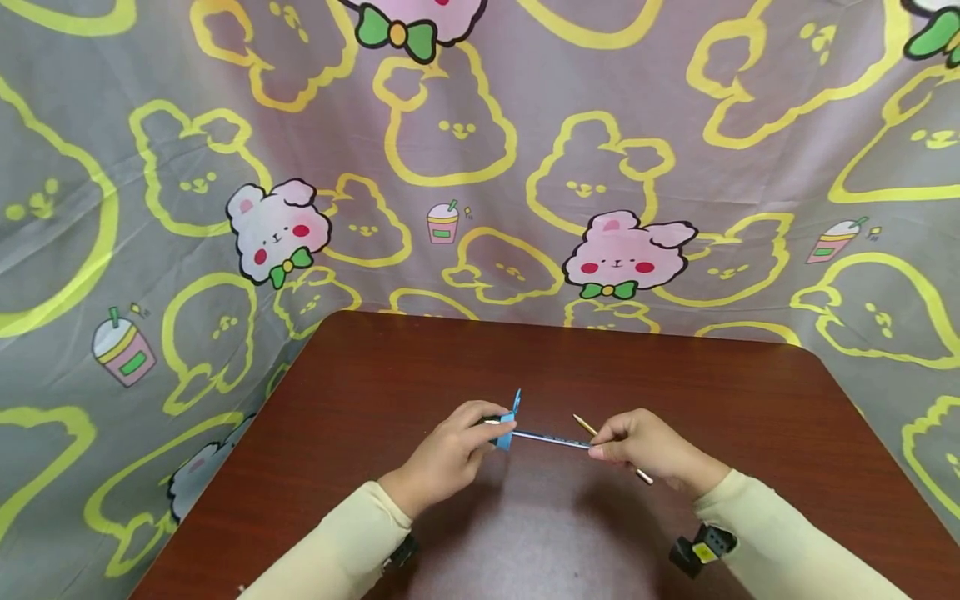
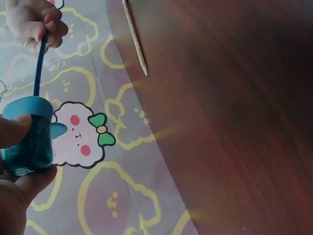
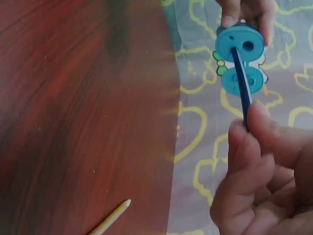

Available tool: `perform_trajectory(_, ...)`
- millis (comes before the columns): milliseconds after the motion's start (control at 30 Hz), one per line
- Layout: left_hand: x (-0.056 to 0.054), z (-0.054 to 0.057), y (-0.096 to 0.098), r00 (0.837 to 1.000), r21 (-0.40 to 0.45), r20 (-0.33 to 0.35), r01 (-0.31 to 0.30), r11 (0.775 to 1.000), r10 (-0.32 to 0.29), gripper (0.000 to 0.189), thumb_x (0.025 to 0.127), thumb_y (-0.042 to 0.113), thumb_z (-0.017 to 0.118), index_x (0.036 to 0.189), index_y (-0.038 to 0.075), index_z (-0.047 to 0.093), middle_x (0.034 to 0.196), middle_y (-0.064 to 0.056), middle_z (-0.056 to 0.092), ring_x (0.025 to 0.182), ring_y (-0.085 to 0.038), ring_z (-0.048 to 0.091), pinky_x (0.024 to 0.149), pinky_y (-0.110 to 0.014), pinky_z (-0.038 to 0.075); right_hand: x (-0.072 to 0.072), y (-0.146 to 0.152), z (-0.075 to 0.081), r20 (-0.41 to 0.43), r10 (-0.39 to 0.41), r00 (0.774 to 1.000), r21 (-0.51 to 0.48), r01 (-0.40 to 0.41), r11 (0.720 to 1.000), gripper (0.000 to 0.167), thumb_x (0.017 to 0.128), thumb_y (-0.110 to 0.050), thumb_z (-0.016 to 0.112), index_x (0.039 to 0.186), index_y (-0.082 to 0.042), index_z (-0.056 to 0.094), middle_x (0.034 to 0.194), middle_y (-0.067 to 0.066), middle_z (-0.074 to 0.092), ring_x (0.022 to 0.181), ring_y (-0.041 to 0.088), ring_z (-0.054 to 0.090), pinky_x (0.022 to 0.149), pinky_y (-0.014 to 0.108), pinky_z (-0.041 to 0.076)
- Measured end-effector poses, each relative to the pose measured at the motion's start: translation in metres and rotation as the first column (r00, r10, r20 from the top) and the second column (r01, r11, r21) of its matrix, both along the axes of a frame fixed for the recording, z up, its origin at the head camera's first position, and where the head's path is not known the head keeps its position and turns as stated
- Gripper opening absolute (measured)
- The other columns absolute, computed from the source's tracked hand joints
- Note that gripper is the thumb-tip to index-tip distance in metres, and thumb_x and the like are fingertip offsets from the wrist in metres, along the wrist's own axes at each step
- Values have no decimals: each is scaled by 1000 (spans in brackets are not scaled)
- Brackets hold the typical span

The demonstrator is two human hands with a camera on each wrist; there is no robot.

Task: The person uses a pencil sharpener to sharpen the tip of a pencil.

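Note:
My left hand [image 1: 450, 446] grips a blue pencil sharpener [image 2: 36, 152] with a see-through body, its round lid [image 3: 257, 88] flipped away from the top. A larger round hole shows in the sharpener's top [image 3: 225, 46] beside the spot where a dark blue pencil [image 1: 551, 439] goes in. Thumb and fingertips of my right hand [image 1: 648, 446] pinch this pencil toward its other end. It runs almost level between the two hands in the head view. The pencil's point is hidden at the sharpener.
A second, yellowish pencil [image 2: 137, 44] lies on the brown table [image 1: 420, 358], beneath and beside my right hand. A grey cloth [image 1: 480, 275] with yellow cartoon outlines hangs around the table's back and sides.

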State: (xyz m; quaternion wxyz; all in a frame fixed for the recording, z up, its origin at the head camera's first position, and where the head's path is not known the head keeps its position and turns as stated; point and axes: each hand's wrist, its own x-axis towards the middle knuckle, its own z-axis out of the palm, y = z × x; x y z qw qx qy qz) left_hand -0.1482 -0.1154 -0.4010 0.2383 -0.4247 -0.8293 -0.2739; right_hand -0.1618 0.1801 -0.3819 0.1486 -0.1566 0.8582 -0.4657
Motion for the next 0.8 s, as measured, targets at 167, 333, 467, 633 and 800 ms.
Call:
perform_trajectory(167,-1,1,0,982,92,180,-66,994,48,42,77,-11,73,117,3,69,117,-9,61,104,-22,59,78,-24,52,0,-6,-10,-546,147,825,190,-49,981,9,85,-14,73,90,-7,73,76,-6,60,65,8,52,54,26,46)
perform_trajectory(333,-3,6,1,911,146,405,-143,979,73,42,77,-9,73,117,3,69,117,-8,62,98,-20,59,67,-21,47,-2,-11,-24,-941,209,267,248,121,961,38,101,-32,49,88,-5,72,74,-1,59,65,12,55,53,25,49)
perform_trajectory(467,-4,7,0,934,91,353,-95,991,57,41,79,-8,73,119,2,68,118,-9,61,102,-23,60,77,-25,52,0,-11,-24,-908,196,371,241,80,967,31,98,-27,57,82,-5,72,71,-2,64,61,9,57,53,23,49)
perform_trajectory(633,-3,5,0,992,26,125,-25,999,21,41,79,-10,72,118,3,69,118,-10,61,111,-24,58,87,-25,52,1,-6,-14,-509,149,848,203,-50,978,5,84,-13,73,85,-8,75,73,-3,68,62,3,54,54,22,46)
perform_trajectory(800,-2,2,0,1000,5,23,-1,1000,1,41,78,-13,71,115,3,70,117,-9,61,112,-24,57,89,-24,51,-4,-2,-11,-182,128,975,123,-106,987,12,90,-15,67,88,-6,74,67,2,61,56,3,45,48,21,38)
